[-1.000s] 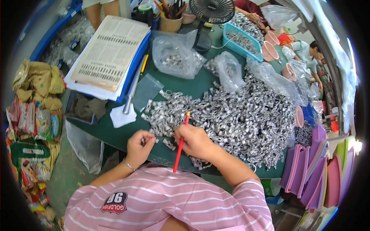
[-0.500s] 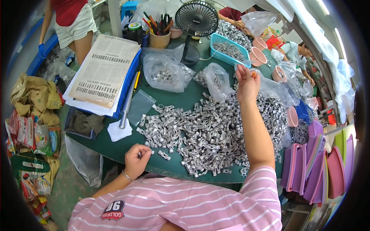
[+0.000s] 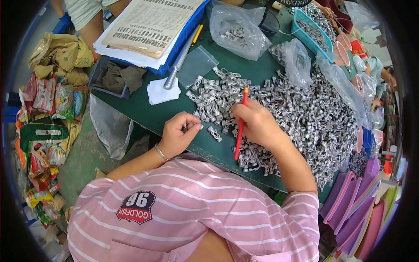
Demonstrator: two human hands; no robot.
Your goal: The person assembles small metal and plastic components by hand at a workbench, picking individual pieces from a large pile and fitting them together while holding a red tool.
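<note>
My left hand is closed near the table's front edge. Between its thumb and fingers shows a bit of a small grey and white part, mostly hidden. My right hand grips a slim red pen-like stick with a yellowish-orange upper end, held upright over the near side of the pile. That big pile of small grey parts with pale loops spreads across the green table. One looped part lies apart from it, just right of my left hand.
Left on the table are a white paper pad, a metal rod-like tool, a clear zip bag and newspaper on a blue tray. Plastic bags and a light-blue basket stand farther back. Purple bins are stacked at the right.
My right hand has come back from beside the blue basket to the near pile, and the red stick now shows in it. The view has shifted; my left hand stays closed.
</note>
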